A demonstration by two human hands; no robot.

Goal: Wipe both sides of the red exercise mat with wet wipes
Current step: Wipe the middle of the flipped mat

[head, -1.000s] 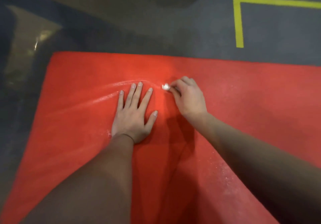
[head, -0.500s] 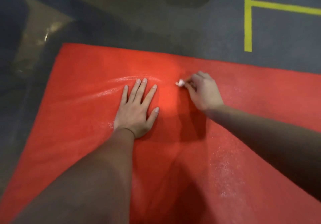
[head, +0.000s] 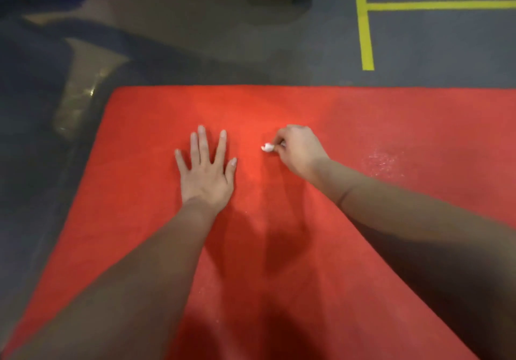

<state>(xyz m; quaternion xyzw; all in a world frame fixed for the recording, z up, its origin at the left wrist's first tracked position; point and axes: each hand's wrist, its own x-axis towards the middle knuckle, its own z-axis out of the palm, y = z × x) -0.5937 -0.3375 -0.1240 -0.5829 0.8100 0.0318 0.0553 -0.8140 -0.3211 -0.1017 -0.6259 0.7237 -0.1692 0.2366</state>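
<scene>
On the left, a pale glossy patch of grey floor [head: 83, 91] is lying beside the red exercise mat [head: 156, 113], which is spreading flat across the floor and filling most of the view. The left hand [head: 205, 174] is resting palm-down on the mat with its fingers straight and spread, holding nothing. To its right, the right hand [head: 298, 150] is curling its fingers around a small white wet wipe [head: 267, 147] held against the mat, while yellow floor lines [head: 365, 32] are showing at the upper right.
</scene>
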